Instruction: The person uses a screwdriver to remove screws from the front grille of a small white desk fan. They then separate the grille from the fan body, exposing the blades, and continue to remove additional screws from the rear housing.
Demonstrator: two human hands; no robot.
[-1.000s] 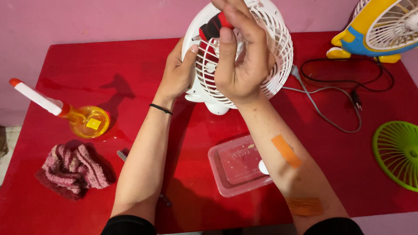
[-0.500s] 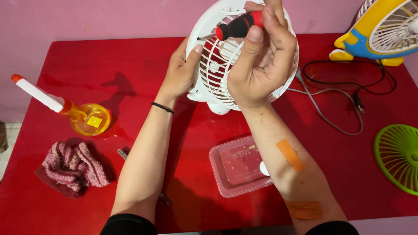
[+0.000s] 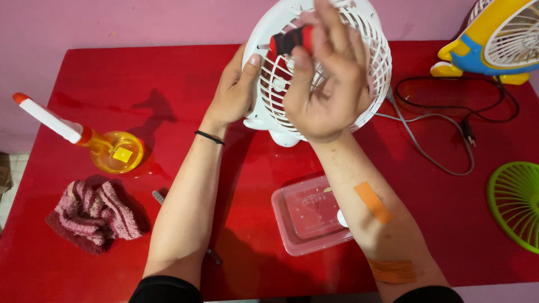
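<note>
White fan (image 3: 359,33) stands near the far edge of the red table (image 3: 140,84), about midway along it, its grille tilted up. The left hand (image 3: 233,92) grips the fan's left rim, thumb pressed on the grille and fingers wrapped behind the housing. The right hand (image 3: 325,84) is closed around a screwdriver (image 3: 289,42) with a red and black handle, holding it against the upper left part of the grille; the hand is blurred.

A clear plastic tray (image 3: 306,216) lies toward the near edge, partly under the right forearm. Near the left edge an orange bottle (image 3: 115,151) with a white nozzle lies beside a pink knitted cloth (image 3: 95,216). A yellow and blue fan (image 3: 494,36) sits at the far right corner, a cable (image 3: 432,120) trails between the fans, and a green grille (image 3: 516,205) rests at the right edge.
</note>
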